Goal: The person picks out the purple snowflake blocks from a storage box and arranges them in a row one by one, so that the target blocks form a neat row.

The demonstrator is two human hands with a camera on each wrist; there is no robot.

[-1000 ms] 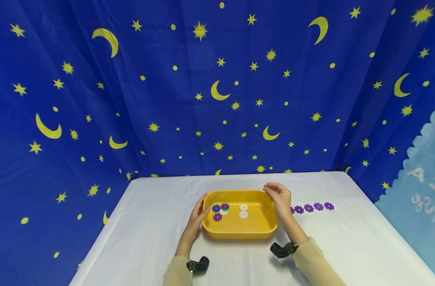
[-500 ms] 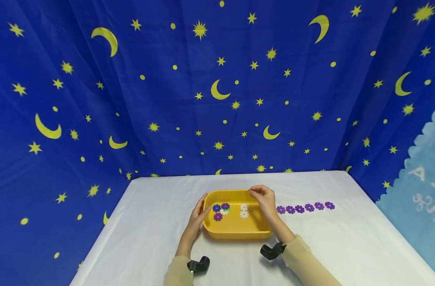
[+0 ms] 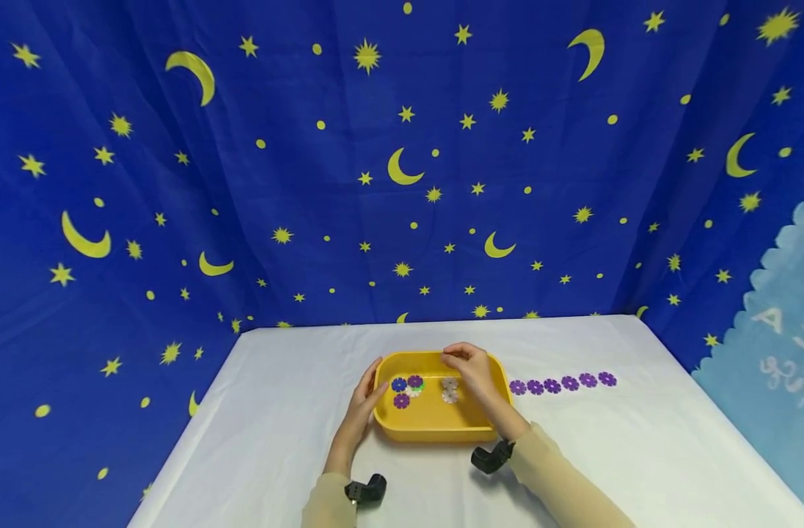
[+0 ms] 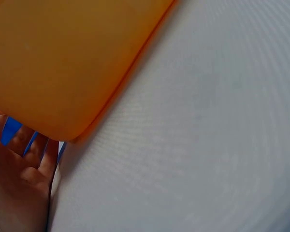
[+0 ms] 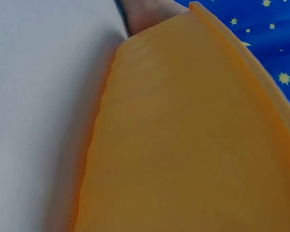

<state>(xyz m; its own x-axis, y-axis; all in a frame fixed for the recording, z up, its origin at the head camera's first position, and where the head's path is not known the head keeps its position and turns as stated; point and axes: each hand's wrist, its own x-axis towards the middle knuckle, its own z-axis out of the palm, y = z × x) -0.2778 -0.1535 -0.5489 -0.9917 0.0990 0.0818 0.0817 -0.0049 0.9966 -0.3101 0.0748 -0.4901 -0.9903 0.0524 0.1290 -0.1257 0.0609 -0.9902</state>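
A yellow plastic tray (image 3: 435, 434) stands on the table. My left hand (image 3: 359, 402) holds its left end, thumb at the rim and fingers along the outer wall. Above the tray's right half is my right hand (image 3: 474, 374), fingers loosely bent, with nothing visible in them. Just below it lie two white flower-shaped plastic discs (image 3: 450, 397). A blue disc (image 3: 399, 384), purple discs (image 3: 401, 401) and partly covered pale ones cluster at the tray's left. The left wrist view shows fingers (image 4: 36, 150) by the tray wall; the right wrist view is mostly outer wall (image 5: 174, 135).
Right of the tray, several purple flower discs (image 3: 552, 386) lie in a row on the white tablecloth (image 3: 640, 440). A blue curtain (image 3: 336, 183) with moons and stars hangs behind and at the sides. Each wrist bears a black camera mount (image 3: 491, 457).
My right hand has moved left from the tray's right rim to above the white discs, uncovering the left end of the purple row. My left hand has stayed on the tray.
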